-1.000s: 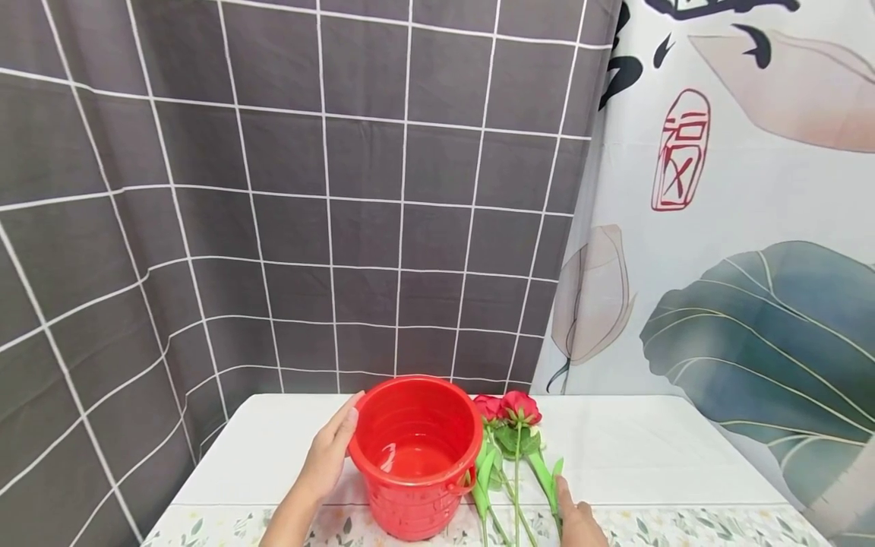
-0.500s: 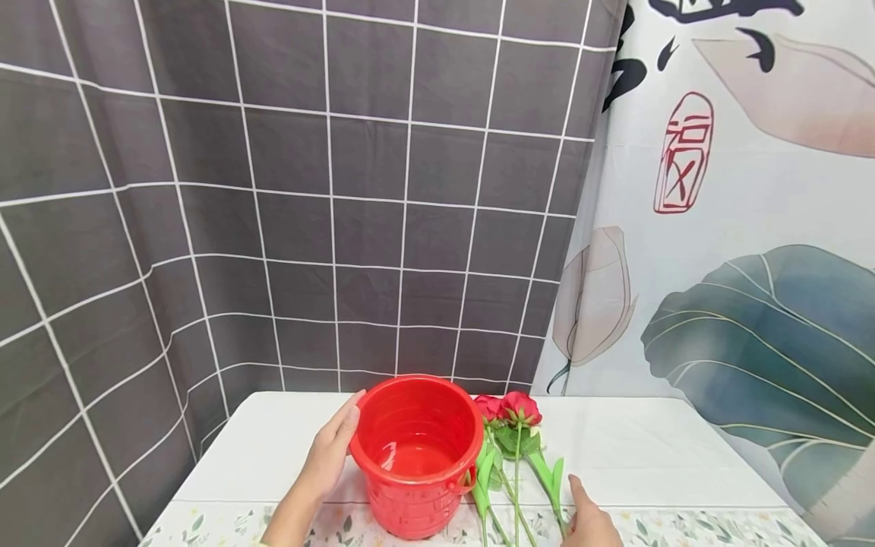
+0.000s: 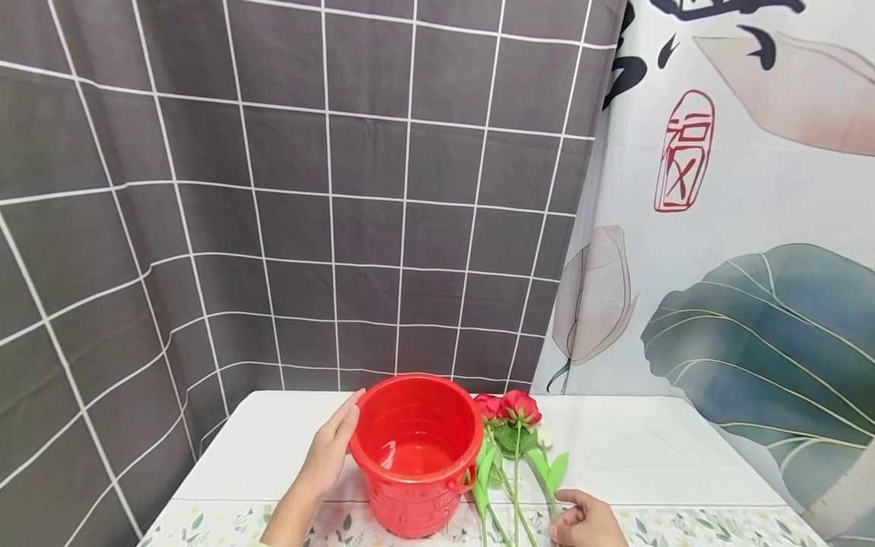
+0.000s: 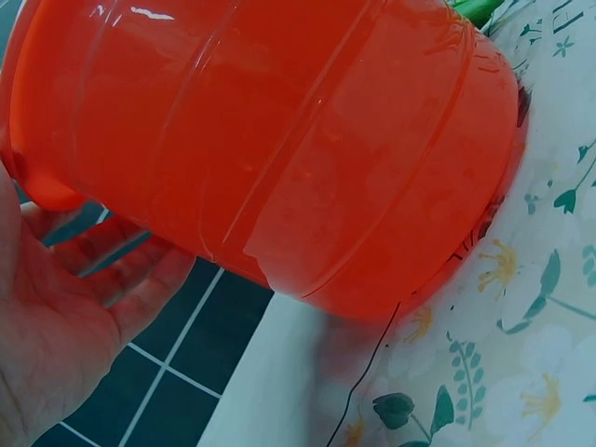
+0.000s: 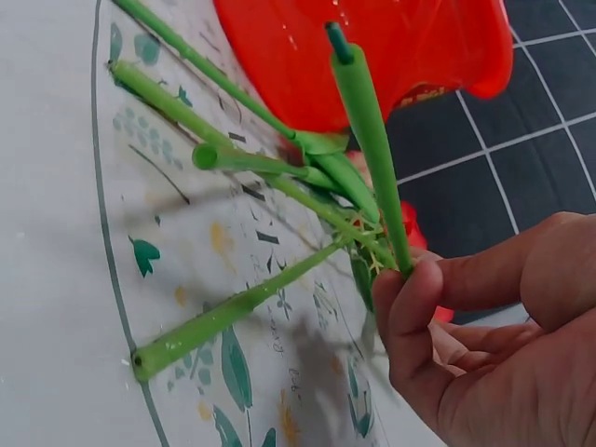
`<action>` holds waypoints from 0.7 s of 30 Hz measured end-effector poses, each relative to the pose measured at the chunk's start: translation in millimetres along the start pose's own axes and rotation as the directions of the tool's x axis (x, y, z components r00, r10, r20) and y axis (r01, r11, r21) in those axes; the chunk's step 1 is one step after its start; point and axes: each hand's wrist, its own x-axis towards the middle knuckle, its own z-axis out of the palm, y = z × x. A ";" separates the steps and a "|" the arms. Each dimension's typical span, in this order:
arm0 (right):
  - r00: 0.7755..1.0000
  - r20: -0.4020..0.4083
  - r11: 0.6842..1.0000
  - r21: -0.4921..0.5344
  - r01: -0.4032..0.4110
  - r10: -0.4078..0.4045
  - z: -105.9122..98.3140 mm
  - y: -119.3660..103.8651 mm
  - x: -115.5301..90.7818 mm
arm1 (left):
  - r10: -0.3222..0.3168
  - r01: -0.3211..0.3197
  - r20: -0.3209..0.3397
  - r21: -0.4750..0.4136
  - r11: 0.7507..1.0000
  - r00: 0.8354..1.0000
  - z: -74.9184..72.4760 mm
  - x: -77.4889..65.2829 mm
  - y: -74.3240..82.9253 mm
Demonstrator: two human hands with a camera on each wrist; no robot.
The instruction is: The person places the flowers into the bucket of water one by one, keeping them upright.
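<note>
A red plastic bucket (image 3: 415,501) stands upright on the table, with a little clear liquid or shine at its bottom. My left hand (image 3: 324,456) holds its left side near the rim; in the left wrist view the fingers (image 4: 140,270) lie along the wall under the rim. To the right of the bucket lie several artificial flowers, among them red roses (image 3: 521,408) with green stems. Thumb and forefinger of my right hand (image 3: 586,520) pinch the green stem (image 5: 372,149) of the rightmost flower, whose leaves (image 3: 557,469) point away. Its blossom is hard to make out.
Other green stems (image 5: 200,326) lie on the floral strip of the white tablecloth (image 3: 636,448). Behind the table hang a dark grid-patterned curtain (image 3: 437,228) and a white printed curtain (image 3: 615,175) on the right.
My right hand drew back from the rightmost flower, then came in again and took its stem in a pinch. The flower's leaves shifted slightly. My left hand stays at the bucket.
</note>
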 end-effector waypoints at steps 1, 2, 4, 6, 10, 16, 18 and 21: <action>1.000 -0.002 1.000 0.019 0.006 -0.006 -0.2 -0.6 -0.5 | 0.002 -0.002 -0.001 0.003 1.000 1.000 -0.1 0.1 -0.3; 1.000 -0.012 0.999 0.032 0.004 -0.004 0.1 -1.6 -1.1 | 0.001 -0.001 -0.003 0.005 1.000 1.000 -0.1 0.2 -0.5; 0.998 -0.053 0.998 0.060 -0.032 0.035 1.6 -5.0 -2.0 | 0.002 -0.001 -0.004 0.009 1.000 1.000 -0.2 0.3 -0.5; 0.990 -0.109 0.993 0.088 -0.076 0.085 4.1 -8.5 -2.5 | 0.003 -0.003 -0.003 0.013 1.000 1.000 -0.3 0.4 -0.5; 0.966 -0.193 0.976 0.163 -0.142 0.173 7.8 -13.0 -2.4 | -0.006 0.006 -0.005 0.011 1.000 1.000 -0.7 -0.1 -0.8; 0.956 -0.222 0.960 0.245 -0.134 0.191 7.3 -14.6 -2.0 | 0.001 -0.001 -0.004 0.003 1.000 1.000 -0.2 -0.4 -1.5; 0.955 -0.226 0.956 0.262 -0.131 0.193 6.5 -15.1 -1.7 | 0.003 -0.003 -0.005 0.002 1.000 1.000 0.2 -0.2 -1.5; 0.951 -0.245 0.956 0.267 -0.121 0.188 4.8 -16.5 -2.2 | 0.006 -0.006 -0.005 0.005 1.000 1.000 0.2 0.0 -1.2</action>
